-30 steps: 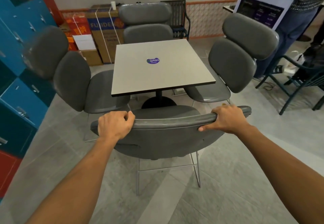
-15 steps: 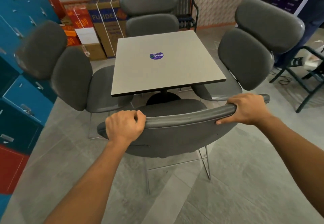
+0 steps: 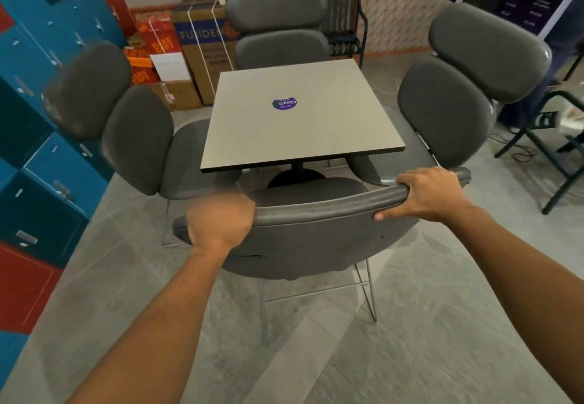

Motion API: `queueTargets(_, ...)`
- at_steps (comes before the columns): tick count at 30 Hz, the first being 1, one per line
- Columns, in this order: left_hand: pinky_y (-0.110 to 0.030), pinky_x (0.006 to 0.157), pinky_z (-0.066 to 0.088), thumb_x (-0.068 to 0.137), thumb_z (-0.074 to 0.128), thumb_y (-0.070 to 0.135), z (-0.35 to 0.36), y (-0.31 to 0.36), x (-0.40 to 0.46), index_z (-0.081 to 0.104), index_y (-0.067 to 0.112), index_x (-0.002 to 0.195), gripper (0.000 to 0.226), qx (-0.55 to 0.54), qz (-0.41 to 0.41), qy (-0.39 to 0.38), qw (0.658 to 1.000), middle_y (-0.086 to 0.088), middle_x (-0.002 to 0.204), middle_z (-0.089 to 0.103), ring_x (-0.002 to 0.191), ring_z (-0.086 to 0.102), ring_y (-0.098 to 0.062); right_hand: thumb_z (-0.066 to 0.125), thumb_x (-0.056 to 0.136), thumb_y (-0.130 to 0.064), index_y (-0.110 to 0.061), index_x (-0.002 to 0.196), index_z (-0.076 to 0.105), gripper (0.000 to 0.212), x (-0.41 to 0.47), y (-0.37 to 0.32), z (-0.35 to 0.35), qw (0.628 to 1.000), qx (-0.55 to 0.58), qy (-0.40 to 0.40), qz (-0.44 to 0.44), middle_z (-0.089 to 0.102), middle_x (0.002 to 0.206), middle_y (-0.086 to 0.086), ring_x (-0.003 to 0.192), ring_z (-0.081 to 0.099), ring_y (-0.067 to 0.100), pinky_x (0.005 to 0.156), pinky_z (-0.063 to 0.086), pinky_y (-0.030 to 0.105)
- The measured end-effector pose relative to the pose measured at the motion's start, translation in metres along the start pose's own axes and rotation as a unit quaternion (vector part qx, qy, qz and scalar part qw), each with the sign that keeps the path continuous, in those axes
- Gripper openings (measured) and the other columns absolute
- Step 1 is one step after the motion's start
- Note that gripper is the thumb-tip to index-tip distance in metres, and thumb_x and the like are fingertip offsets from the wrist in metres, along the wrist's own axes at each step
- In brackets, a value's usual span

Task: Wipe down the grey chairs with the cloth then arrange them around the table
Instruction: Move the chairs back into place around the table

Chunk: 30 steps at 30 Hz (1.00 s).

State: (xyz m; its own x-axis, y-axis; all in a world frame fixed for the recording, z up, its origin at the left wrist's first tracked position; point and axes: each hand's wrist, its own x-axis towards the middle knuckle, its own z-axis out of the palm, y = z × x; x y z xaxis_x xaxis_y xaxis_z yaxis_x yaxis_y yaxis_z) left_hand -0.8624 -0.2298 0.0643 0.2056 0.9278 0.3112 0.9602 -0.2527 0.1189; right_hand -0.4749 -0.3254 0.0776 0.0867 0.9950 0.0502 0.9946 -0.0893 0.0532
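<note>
Plainly, from the head camera, both hands grip the top edge of the nearest grey chair: the right hand curls over the rim with its thumb underneath, and the left hand, blurred, seems wrapped round the same rim. Just beyond the knuckles lies the near edge of the table, with three more chairs on its other sides. Pushed further, the seat could knock the table's pedestal. The left grip looks least certain, so the chair may twist. No cloth is visible.
</note>
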Motion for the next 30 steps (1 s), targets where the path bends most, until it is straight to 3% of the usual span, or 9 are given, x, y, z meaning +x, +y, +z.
queueTargets(7,-0.033,0.059,0.037,0.095,0.031,0.047,-0.004,0.007,-0.020,0.065,0.019,0.061,0.055,0.006,-0.005,-0.006,1.000,0.003,0.058,0.052,0.058,0.049,-0.024,0.048,0.053,-0.103,-0.027,0.076,0.064,0.082,-0.027,0.000,0.000,1.000,0.013,0.025,0.002,0.062,0.072,-0.009,0.069,0.056,0.013,0.064,0.039,0.029)
queueTargets(10,-0.032,0.057,0.037,0.093,0.026,0.050,-0.005,0.005,-0.027,0.063,0.021,0.060,0.057,0.013,0.009,-0.009,1.000,0.004,0.058,0.053,0.056,0.049,-0.021,0.051,0.053,-0.102,-0.028,0.068,0.056,0.075,-0.041,0.001,0.002,0.999,0.016,0.035,0.006,0.059,0.068,-0.009,0.067,0.055,0.013,0.064,0.033,0.029)
queueTargets(16,-0.035,0.061,0.038,0.092,0.028,0.049,0.000,-0.008,0.008,0.058,0.019,0.056,0.055,0.004,0.023,-0.003,1.000,0.001,0.057,0.054,0.057,0.050,-0.024,0.029,0.052,-0.110,-0.030,0.094,0.074,0.101,-0.010,-0.003,0.007,0.999,0.000,0.044,0.007,0.067,0.074,-0.010,0.070,0.059,0.010,0.061,0.044,0.025)
queueTargets(24,-0.034,0.059,0.040,0.091,0.028,0.049,0.004,-0.020,0.018,0.059,0.019,0.057,0.055,-0.005,0.036,0.006,0.999,-0.003,0.060,0.060,0.059,0.056,-0.030,0.019,0.052,-0.111,-0.030,0.075,0.065,0.096,-0.001,-0.010,0.012,0.996,-0.018,0.083,-0.010,0.059,0.067,-0.014,0.061,0.053,0.007,0.053,0.033,0.020)
queueTargets(27,-0.032,0.058,0.035,0.091,0.026,0.050,0.004,-0.020,0.016,0.059,0.019,0.056,0.057,-0.004,0.034,0.004,0.999,0.002,0.057,0.052,0.056,0.048,-0.024,0.016,0.050,-0.112,-0.033,0.081,0.066,0.098,0.000,-0.012,0.010,0.997,-0.023,0.070,-0.009,0.059,0.072,-0.015,0.066,0.053,0.007,0.057,0.038,0.022)
queueTargets(30,-0.031,0.057,0.037,0.091,0.024,0.050,0.004,-0.020,0.014,0.063,0.019,0.058,0.059,-0.010,0.026,0.004,1.000,0.000,0.058,0.057,0.055,0.047,-0.023,0.018,0.052,-0.111,-0.034,0.094,0.068,0.101,0.000,-0.012,0.006,0.998,-0.032,0.047,-0.005,0.063,0.082,-0.014,0.074,0.056,0.007,0.064,0.042,0.024)
